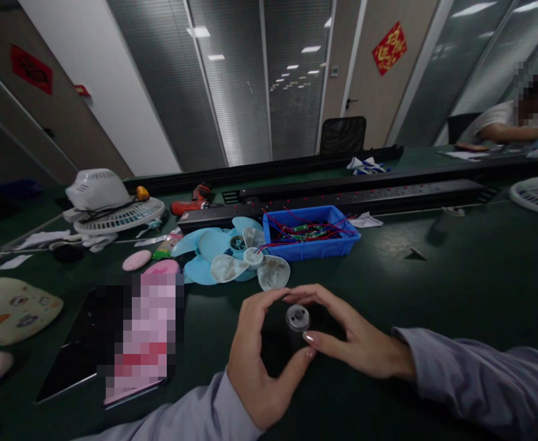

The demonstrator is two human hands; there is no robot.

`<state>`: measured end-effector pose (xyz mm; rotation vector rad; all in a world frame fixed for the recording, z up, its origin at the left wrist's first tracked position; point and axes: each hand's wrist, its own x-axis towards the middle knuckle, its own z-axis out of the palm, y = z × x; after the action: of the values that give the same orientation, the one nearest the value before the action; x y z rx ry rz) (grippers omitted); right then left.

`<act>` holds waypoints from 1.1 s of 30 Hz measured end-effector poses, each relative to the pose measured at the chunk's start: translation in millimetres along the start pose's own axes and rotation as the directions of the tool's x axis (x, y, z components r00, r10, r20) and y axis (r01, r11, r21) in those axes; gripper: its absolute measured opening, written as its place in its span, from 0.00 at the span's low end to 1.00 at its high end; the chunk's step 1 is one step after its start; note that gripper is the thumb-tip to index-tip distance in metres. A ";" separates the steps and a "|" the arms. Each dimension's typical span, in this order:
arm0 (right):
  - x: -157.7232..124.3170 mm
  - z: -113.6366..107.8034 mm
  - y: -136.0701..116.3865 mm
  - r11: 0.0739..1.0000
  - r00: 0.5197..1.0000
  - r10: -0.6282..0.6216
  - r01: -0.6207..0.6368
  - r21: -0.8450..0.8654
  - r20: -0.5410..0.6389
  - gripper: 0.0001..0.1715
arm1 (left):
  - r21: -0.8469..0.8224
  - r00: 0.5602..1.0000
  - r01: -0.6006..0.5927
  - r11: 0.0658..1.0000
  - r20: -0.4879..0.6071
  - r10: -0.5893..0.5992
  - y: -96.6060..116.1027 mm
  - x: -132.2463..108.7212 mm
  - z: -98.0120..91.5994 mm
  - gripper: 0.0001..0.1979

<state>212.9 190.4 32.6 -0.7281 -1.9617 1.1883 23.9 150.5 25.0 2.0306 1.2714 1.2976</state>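
A small dark metal cylinder, which looks like an electric motor (298,318), stands upright on the dark green table, its lighter round top with small holes facing up. My left hand (259,361) curves around its left side, fingers and thumb apart, with a gap to it. From the right, my right hand (346,331) arches behind it. The right thumb tip lies at the near right edge of the motor; I cannot tell if it touches. The fingertips of both hands meet behind the motor, and the thumb tips come close in front. Neither hand grips it.
Beyond my hands lie blue and grey fan blades (213,245) and a blue bin (314,250) of wired circuit boards. A tablet (78,349), a white fan body (98,191) and an orange drill (199,195) are leftward. Another person (498,127) sits far right.
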 end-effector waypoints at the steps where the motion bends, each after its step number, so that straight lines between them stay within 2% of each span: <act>1: -0.7 -0.2 0.1 1.000 1.000 0.020 -0.020 0.023 0.016 0.26 | 0.015 1.000 -0.015 1.000 -0.019 0.015 1.6 0.1 -0.8 0.26; 5: -1.6 0.8 -1.3 0.995 0.997 0.073 -0.074 0.063 0.007 0.21 | 0.093 0.996 -0.033 0.995 -0.083 0.041 3.6 3.9 -2.0 0.14; 9: 1.2 3.5 -4.0 0.996 0.996 0.091 -0.091 -0.007 0.005 0.22 | 0.176 0.992 -0.025 0.984 -0.114 0.045 0.9 9.6 0.4 0.09; 13: 4.8 5.6 -1.4 0.995 0.997 0.078 -0.080 -0.061 -0.024 0.16 | 0.220 0.993 -0.017 0.975 -0.113 0.043 -1.4 13.4 3.4 0.05; 19: 5.3 6.2 0.7 0.994 0.996 0.088 -0.090 -0.057 -0.031 0.12 | 0.183 0.992 -0.020 0.983 -0.121 0.043 -3.1 16.2 6.2 0.04; 25: 5.5 6.1 -1.3 0.995 0.994 0.101 -0.101 -0.017 -0.030 0.13 | 0.145 0.987 -0.054 0.988 -0.142 0.075 -2.7 18.7 7.8 0.04; 29: 5.2 4.9 -1.4 0.993 0.993 0.118 -0.118 -0.003 -0.020 0.15 | 0.125 0.966 -0.129 0.984 -0.208 0.153 -8.7 18.4 -1.4 0.05; 31: 5.2 4.5 -1.4 0.991 0.991 0.131 -0.132 -0.005 -0.026 0.16 | 0.165 0.963 -0.163 0.973 -0.187 0.193 -14.0 16.8 -8.9 0.06; 33: 5.3 4.4 -1.3 0.990 0.990 0.137 -0.137 -0.012 -0.030 0.16 | 0.207 0.972 -0.152 0.967 -0.148 0.184 -17.8 14.9 -14.3 0.06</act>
<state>206.1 191.8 33.9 -0.8947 -1.9234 1.2388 5.2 170.4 26.3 2.2474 1.3705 1.5002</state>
